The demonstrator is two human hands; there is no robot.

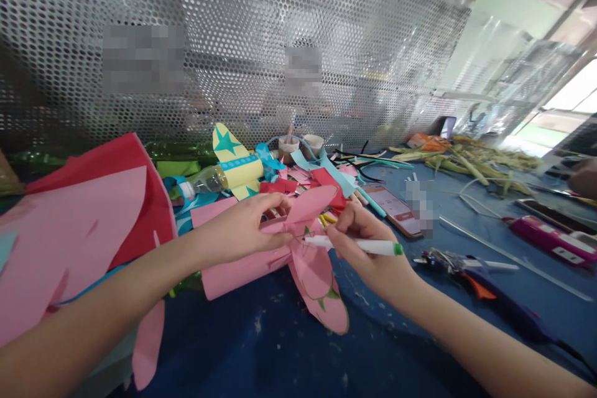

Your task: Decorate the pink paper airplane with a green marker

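Note:
My left hand (245, 224) is closed around the body of a pink paper plane (308, 261), holding it just above the blue table (289, 348). The plane's lower wing carries small green marks. My right hand (368, 249) grips a white marker with a green cap (359, 245), its tip touching the pink wing near the middle. Both forearms reach in from the lower corners.
Large pink and red paper sheets (79, 242) lie at left. A yellow paper plane on a plastic bottle (233, 171) and paper scraps sit behind. A phone (392, 208), a glue gun (466, 270) and a pink case (553, 239) lie right. Perforated metal panel (261, 31) closes the back.

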